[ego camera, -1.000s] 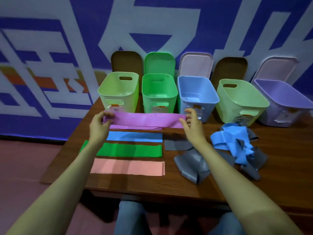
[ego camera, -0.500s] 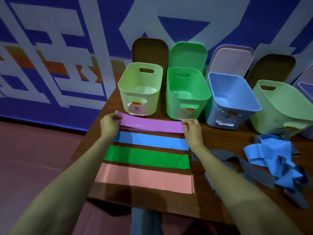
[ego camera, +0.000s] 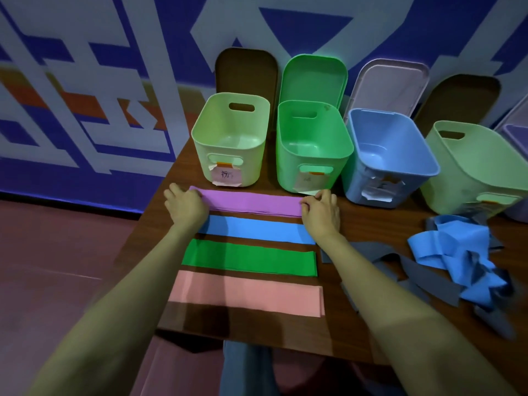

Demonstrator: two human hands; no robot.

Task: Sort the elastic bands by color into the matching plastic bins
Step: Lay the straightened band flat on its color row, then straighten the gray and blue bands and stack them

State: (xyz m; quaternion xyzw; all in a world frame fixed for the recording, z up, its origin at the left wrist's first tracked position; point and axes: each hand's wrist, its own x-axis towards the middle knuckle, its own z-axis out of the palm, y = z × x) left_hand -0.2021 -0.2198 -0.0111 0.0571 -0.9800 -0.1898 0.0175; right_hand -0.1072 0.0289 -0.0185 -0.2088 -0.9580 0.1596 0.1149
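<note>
Label (ego camera: 226,176) on bin (ego camera: 253,171) — scrawl illegible

I see a bright green bin (ego camera: 288,175) between a pale green bin (ego camera: 204,164) and a blue bin (ego camera: 354,178). Stepping away from it on the brown woodgrain counter (ego camera: 285,330): purple band (ego camera: 251,202), blue band (ego camera: 257,230), green band (ego camera: 248,257), pink band (ego camera: 245,294).

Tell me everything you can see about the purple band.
The purple band is a long, flat strip, smooth and slightly shiny like thin rubber, with layered edges showing along its near side. It lies stretched out crosswise on the table, farthest of four flat bands, just before the green bin and beyond the blue band. The left hand grips its left end; the right hand pinches its right end.
</note>
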